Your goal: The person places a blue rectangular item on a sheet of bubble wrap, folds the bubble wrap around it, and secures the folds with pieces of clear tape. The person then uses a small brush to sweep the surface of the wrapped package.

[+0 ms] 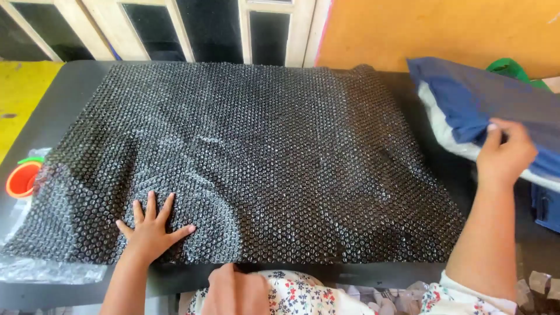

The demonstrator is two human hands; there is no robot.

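Right now the biggest thing before me is the dark grey rectangular table (64,99), and nearly all of its top is covered by a large sheet of clear bubble wrap (262,157), which runs from the far edge down to the near edge and hangs a little over the near left corner. At the right edge of the table lies a folded blue cloth over a white padded bundle (466,99), with a bit of green fabric (510,67) showing behind it at the far right corner. My right hand (504,154) reaches out to that bundle; thumb and fingers are pinched on a fold of the blue cloth at its near side, lifting it slightly. My left hand (153,228) lies flat on the bubble wrap near the near edge, left of the middle, fingers spread wide and pressing the sheet down, gripping nothing. Just beside the left edge of the table sits a small round orange cup with a green rim piece (23,178), partly under the edge of the wrap. Close to my body, past the near edge, I see my floral white sleeve (297,294).
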